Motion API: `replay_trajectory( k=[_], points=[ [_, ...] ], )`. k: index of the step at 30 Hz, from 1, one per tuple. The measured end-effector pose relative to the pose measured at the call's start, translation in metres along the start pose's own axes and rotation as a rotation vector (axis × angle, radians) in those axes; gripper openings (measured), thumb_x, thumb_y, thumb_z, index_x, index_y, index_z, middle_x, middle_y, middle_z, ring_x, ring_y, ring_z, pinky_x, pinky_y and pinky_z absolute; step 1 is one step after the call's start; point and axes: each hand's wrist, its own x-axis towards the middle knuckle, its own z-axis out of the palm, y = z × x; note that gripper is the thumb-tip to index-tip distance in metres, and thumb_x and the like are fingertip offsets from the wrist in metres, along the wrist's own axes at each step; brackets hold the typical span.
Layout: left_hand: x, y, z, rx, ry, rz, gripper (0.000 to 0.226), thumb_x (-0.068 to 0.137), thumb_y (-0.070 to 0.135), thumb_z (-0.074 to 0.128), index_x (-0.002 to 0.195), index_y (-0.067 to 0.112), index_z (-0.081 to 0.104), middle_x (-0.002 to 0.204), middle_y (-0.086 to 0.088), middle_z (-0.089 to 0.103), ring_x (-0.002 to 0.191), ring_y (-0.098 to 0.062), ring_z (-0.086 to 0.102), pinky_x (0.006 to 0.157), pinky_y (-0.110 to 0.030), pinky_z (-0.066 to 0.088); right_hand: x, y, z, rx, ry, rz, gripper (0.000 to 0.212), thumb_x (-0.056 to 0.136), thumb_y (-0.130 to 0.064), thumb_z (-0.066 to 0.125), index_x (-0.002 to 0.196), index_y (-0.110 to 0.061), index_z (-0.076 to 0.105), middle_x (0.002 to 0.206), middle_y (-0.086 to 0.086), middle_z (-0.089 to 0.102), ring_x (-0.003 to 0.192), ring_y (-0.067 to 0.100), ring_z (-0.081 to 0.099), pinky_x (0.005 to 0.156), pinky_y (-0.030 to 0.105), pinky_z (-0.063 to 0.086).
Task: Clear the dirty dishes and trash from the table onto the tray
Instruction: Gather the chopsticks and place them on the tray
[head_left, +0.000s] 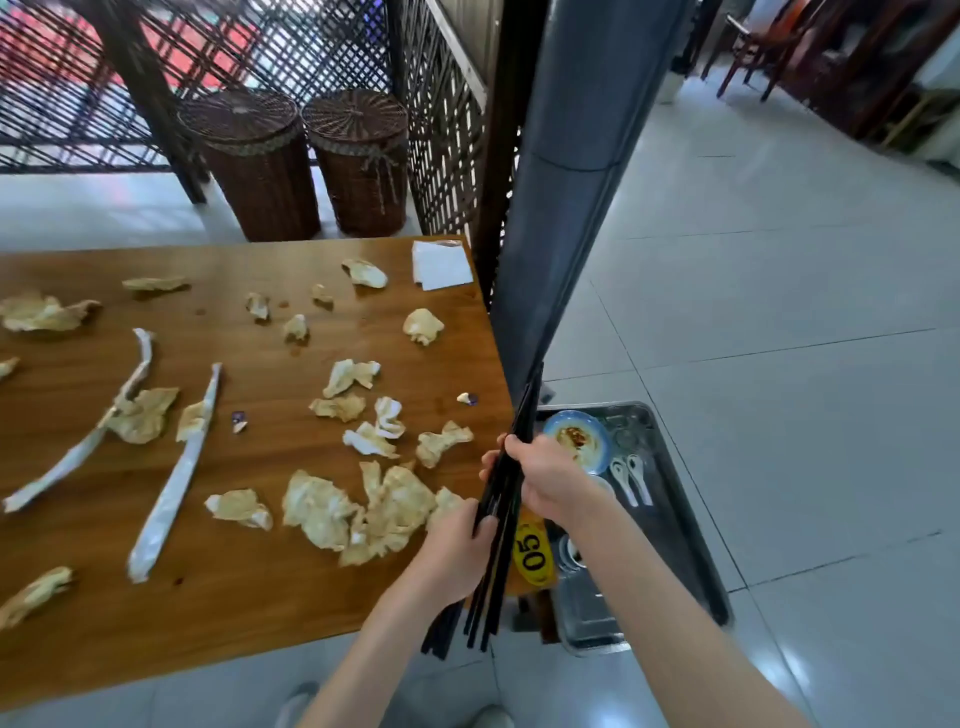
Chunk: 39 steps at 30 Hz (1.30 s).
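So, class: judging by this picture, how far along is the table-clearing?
Done: a blue bowl and white spoons lie in the metal tray. In hand: both hands, left hand and right hand, grip black chopsticks. Left: crumpled napkins and wrappers across the table.

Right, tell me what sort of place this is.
Probably a restaurant dining room: a numbered tag on the wooden table, a bundle of black chopsticks, and a metal tray of used dishes.

Both bare forearms reach forward. The left hand (457, 540) grips the lower part of a dark bundle, and the right hand (545, 475) grips it higher, fingers curled.
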Motion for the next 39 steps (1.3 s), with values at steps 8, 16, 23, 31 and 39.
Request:
replay_trajectory(
  k=[8, 16, 23, 31, 39],
  points=[
    [0.028, 0.018, 0.059, 0.029, 0.021, -0.005, 0.005, 0.093, 0.031, 0.052, 0.092, 0.026, 0.050, 0.082, 0.006, 0.059, 0.066, -0.003, 0.055, 0.048, -0.009, 0.039, 0.018, -0.011, -0.080, 0.086, 0.107, -0.002, 0.021, 0.101, -0.009, 0.033, 0.086, -0.006, 0.046, 0.069, 0.012, 0.052, 0.061, 0.027, 0.053, 0.061, 0.034, 0.049],
    [0.064, 0.046, 0.089, 0.044, 0.112, 0.095, 0.013, 0.084, 0.022, 0.067, 0.084, 0.035, 0.064, 0.076, 0.023, 0.063, 0.070, 0.014, 0.056, 0.054, -0.002, 0.038, 0.041, -0.030, -0.136, 0.146, 0.228, -0.051, 0.022, 0.094, 0.010, 0.028, 0.097, 0.000, 0.047, 0.071, 0.012, 0.049, 0.061, 0.023, 0.049, 0.063, 0.033, 0.046],
    [0.108, 0.073, 0.144, -0.026, 0.110, 0.083, 0.015, 0.080, 0.016, 0.069, 0.090, 0.026, 0.075, 0.074, 0.022, 0.067, 0.071, 0.013, 0.059, 0.059, -0.003, 0.039, 0.064, -0.041, -0.209, 0.228, 0.231, -0.012, 0.022, 0.097, 0.007, 0.028, 0.098, 0.003, 0.050, 0.077, 0.012, 0.049, 0.070, 0.022, 0.048, 0.072, 0.036, 0.046],
    [0.143, 0.090, 0.235, -0.229, 0.184, -0.052, 0.019, 0.083, 0.016, 0.069, 0.099, 0.024, 0.074, 0.085, 0.013, 0.072, 0.081, -0.002, 0.066, 0.076, -0.020, 0.053, 0.105, -0.048, -0.293, 0.147, 0.109, 0.165, 0.023, 0.101, -0.007, 0.030, 0.089, -0.005, 0.050, 0.082, 0.015, 0.056, 0.075, 0.027, 0.056, 0.079, 0.040, 0.047],
    [0.185, 0.066, 0.320, -0.348, 0.230, -0.124, 0.024, 0.080, 0.014, 0.072, 0.094, 0.033, 0.070, 0.084, 0.015, 0.071, 0.079, -0.001, 0.066, 0.073, -0.019, 0.053, 0.164, -0.011, -0.360, 0.005, 0.014, 0.246, 0.026, 0.095, 0.009, 0.026, 0.082, -0.006, 0.043, 0.067, 0.010, 0.042, 0.063, 0.022, 0.042, 0.062, 0.034, 0.044]
  ],
)
